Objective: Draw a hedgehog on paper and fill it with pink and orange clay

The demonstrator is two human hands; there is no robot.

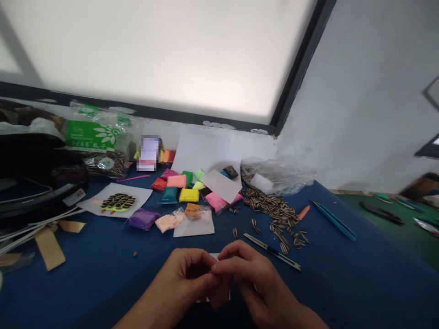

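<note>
left hand [187, 278] and right hand [248, 274] | fingertips pinched together on a small bit, too small to tell, over white paper [214, 257] at the worktop's [103, 283] near edge | risk: bit could slip and get lost among seeds [277, 214]; knife [272, 251] beside right hand could nick it

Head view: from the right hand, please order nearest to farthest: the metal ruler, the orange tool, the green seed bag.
From the right hand:
1. Metal ruler, just beyond it, to the right.
2. Orange tool, farther right, beside the seeds.
3. Green seed bag, far left at the wall.
</note>
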